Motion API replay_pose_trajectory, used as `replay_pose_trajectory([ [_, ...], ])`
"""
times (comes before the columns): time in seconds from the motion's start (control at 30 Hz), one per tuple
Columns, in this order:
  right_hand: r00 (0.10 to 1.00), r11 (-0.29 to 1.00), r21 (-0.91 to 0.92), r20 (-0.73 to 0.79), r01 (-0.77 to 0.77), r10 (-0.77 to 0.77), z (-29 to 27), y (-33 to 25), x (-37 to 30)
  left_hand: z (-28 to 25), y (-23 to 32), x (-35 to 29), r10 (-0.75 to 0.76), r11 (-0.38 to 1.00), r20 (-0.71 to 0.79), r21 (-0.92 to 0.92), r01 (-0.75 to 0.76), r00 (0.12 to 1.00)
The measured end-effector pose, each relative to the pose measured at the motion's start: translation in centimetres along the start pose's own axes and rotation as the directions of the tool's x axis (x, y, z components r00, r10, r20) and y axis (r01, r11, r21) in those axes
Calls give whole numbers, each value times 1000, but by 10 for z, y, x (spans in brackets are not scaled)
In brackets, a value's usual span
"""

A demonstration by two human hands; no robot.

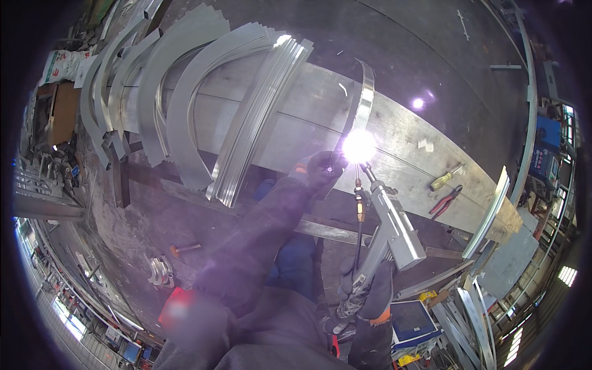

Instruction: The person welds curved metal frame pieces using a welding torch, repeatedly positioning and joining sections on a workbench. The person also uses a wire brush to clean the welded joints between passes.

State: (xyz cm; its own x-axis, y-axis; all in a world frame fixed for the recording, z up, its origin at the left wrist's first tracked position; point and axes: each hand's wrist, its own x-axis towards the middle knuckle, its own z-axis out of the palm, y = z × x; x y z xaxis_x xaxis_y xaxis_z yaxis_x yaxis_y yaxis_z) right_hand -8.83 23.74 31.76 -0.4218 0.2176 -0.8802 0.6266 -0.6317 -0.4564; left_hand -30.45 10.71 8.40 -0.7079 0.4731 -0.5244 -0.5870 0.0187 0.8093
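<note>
A grey hand-held welding gun [398, 231] with a brass-fitted feed tube beside its nozzle is in my gloved right hand [377, 287], the fingers closed round its handle. At the nozzle tip a blinding white glare hides the spot being welded. The glare sits on a curved metal strip [365, 102], which stands on edge and arcs away over the workbench. My left hand [324, 168], in a dark glove, is closed on the near end of this curved piece, just left of the glare. Its fingertips are partly lost in shadow.
Stacked curved metal plates [203, 98] and a bundle of long strips [262, 117] cover the bench's left side. A yellow-handled screwdriver [441, 180] and red-handled pliers [446, 202] lie at right, near more strips [490, 213]. A hammer [185, 249] lies lower left.
</note>
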Motion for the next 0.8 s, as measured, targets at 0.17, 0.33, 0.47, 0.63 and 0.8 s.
replay_pose_trajectory([
  [0.17,999,998,44,-29,-41,43,5,1,-6,-2,0,0,6,1000,-10,29,-6,1000],
  [0.33,989,997,-65,148,28,-18,1,3,-15,-9,-10,-14,30,980,-101,199,-9,994],
  [0.47,997,996,-49,8,74,-73,-8,9,-17,-9,-19,-43,-6,996,-117,92,17,993],
  [0.63,982,996,-21,175,82,-77,12,-16,-19,-4,-8,-37,81,947,-184,321,-18,980],
  [0.8,957,998,2,281,69,-67,39,-50,-5,-6,7,-6,86,986,-222,161,-51,971],
])
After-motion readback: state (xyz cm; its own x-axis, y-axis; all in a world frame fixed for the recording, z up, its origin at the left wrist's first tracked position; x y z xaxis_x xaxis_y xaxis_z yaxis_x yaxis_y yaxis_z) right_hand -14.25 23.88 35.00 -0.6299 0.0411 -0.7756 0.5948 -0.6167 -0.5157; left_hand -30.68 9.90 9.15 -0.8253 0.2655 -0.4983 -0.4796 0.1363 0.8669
